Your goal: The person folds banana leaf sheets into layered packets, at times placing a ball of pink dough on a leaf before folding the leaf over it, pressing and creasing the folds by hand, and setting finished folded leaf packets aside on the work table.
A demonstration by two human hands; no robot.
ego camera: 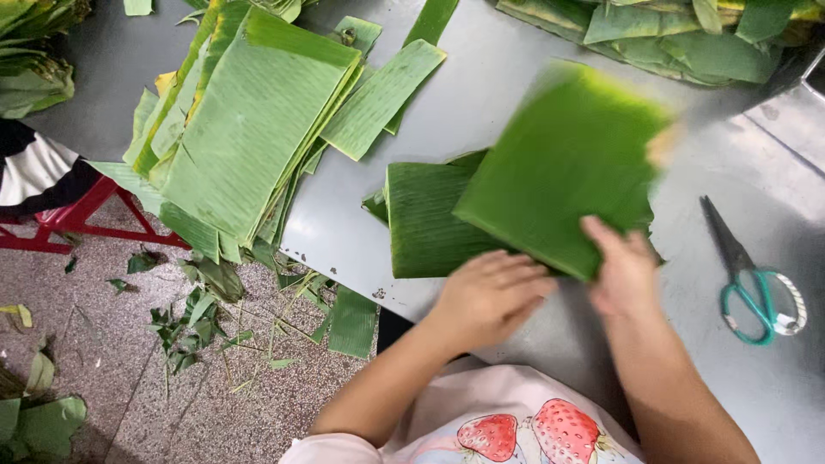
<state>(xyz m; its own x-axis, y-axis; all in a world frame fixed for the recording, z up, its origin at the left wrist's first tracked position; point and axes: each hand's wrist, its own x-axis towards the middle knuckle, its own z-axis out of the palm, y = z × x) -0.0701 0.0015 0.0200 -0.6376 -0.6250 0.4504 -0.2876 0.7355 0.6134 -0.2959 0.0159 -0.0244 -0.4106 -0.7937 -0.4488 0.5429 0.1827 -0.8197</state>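
My right hand [623,271] grips the near edge of a cut green banana leaf piece [563,163], which is blurred and lifted above the grey table [481,94]. Under it lies a small stack of darker leaf pieces [425,219]. My left hand [490,296] rests at the near edge of that stack, fingers curled on the leaves. Both forearms come in from the bottom of the view.
A big pile of cut leaf pieces [249,120] overhangs the table's left corner. Green-handled scissors [748,279] lie at the right. More leaves [687,34] are heaped at the back right. Leaf scraps [198,322] litter the floor beside a red stool frame [86,219].
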